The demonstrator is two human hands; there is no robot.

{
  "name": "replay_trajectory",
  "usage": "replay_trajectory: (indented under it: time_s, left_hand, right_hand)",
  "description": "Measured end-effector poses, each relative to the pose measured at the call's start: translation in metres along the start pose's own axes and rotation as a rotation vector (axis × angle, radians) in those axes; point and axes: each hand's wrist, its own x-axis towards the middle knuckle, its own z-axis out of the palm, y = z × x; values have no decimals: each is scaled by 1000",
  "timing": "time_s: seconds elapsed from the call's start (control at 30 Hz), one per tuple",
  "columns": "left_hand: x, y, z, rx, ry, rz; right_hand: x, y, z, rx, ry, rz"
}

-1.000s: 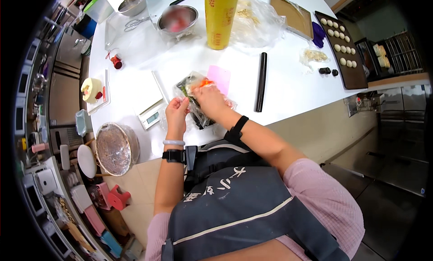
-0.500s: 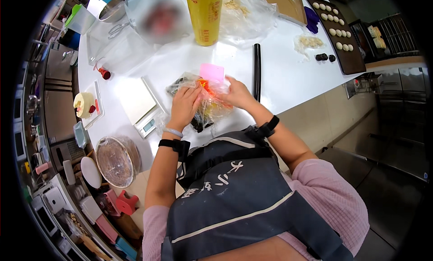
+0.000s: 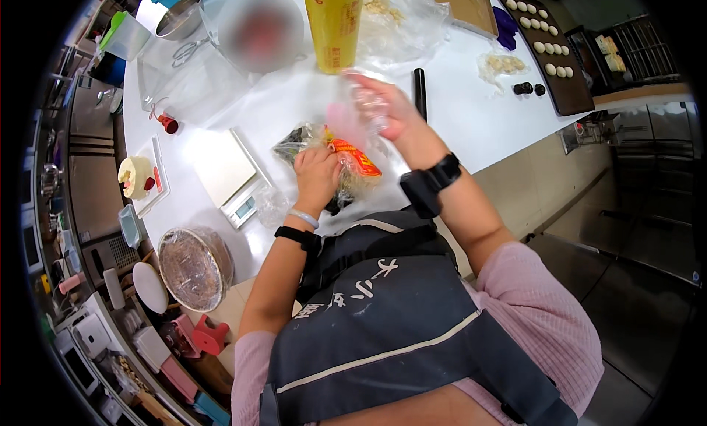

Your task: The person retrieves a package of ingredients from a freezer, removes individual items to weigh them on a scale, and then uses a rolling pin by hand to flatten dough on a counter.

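Close in front of me on the white table lies a clear plastic bag (image 3: 359, 159) with a red and yellow label and dark contents. My left hand (image 3: 318, 177) is closed on its left side, fingers curled over the plastic. My right hand (image 3: 398, 115) is raised above the bag's far side, its fingers closed around crumpled clear plastic (image 3: 370, 106). Beneath that, a flat pink piece (image 3: 340, 122) shows, smeared by motion. A white kitchen scale (image 3: 224, 168) stands left of the bag, with crumpled clear film (image 3: 273, 206) beside it.
A yellow roll (image 3: 333, 28) stands upright ahead, near a black rod (image 3: 420, 94). At the far right, a dark tray (image 3: 549, 61) bears rows of white dough balls. To the left are a cake (image 3: 136, 177) and a film-covered bowl (image 3: 193, 268).
My right hand has lifted up and away from the bag, with clear plastic in it. My left hand has shifted slightly right and nearer me, and more of the label shows.
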Motion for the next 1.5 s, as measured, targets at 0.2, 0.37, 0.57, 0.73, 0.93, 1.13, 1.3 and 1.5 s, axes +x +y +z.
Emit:
replay_trajectory:
  time_s: [0.2, 0.37, 0.57, 0.73, 0.93, 1.13, 1.3, 1.5]
  left_hand:
    - [-38, -13, -26, -179, -86, -200]
    - [-71, -45, -78, 94, 65, -81]
    - [16, -41, -100, -115, 30, -194]
    - [26, -68, -20, -50, -117, -100]
    - [17, -77, -4, -74, -20, -55]
    - [13, -77, -3, -9, 43, -93]
    - [9, -75, -10, -58, 196, -212]
    - [-4, -89, -19, -93, 106, -304]
  right_hand:
    - [13, 136, 25, -213, -125, 461]
    - [21, 167, -16, -394, 7, 526]
    - [43, 206, -119, -1296, 89, 405]
    - [6, 183, -50, -1986, -81, 386]
    - [-48, 115, 9, -2016, -114, -801]
    - [-10, 67, -52, -1733, 153, -1091]
    - [-45, 95, -75, -2374, -240, -917]
    - [-43, 96, -49, -2191, 22, -1022]
